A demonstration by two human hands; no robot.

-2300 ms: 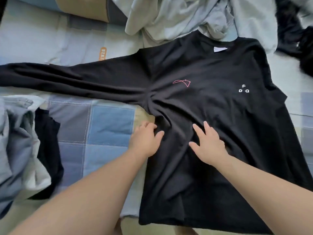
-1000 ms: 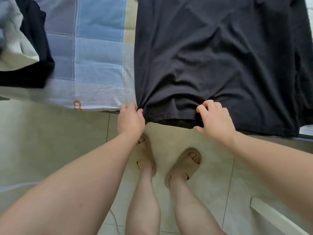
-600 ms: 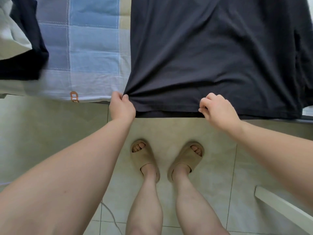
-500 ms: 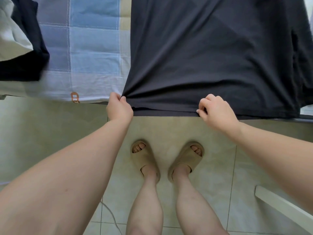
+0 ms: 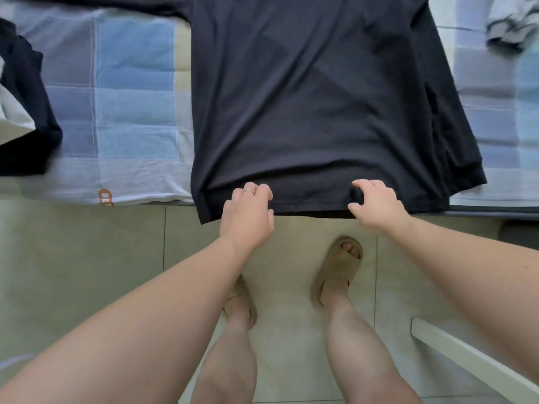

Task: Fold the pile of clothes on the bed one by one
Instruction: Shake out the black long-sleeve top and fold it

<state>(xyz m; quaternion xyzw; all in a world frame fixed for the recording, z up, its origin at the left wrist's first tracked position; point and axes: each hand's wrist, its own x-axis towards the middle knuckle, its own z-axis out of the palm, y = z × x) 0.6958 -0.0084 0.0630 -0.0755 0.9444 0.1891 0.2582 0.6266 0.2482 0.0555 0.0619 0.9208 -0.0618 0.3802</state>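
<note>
A black long-sleeved shirt lies flat on the bed, its hem hanging slightly over the near edge. My left hand rests on the hem a little in from the shirt's left corner, fingers loosely curled, thumb apart from them. My right hand is at the hem further right, fingers arched over the cloth and thumb spread, with flat fabric showing between them. Neither hand plainly pinches the cloth. The shirt's collar and sleeves are out of view at the top.
The bed has a blue patchwork cover. A black and pale garment heap lies at the left, a grey garment at the top right. I stand in sandals on the tiled floor. A white bar crosses the lower right.
Both hands had pinched the hem and pulled it toward the bed edge. My left hand has since left the corner and moved right along the hem; both grips have loosened.
</note>
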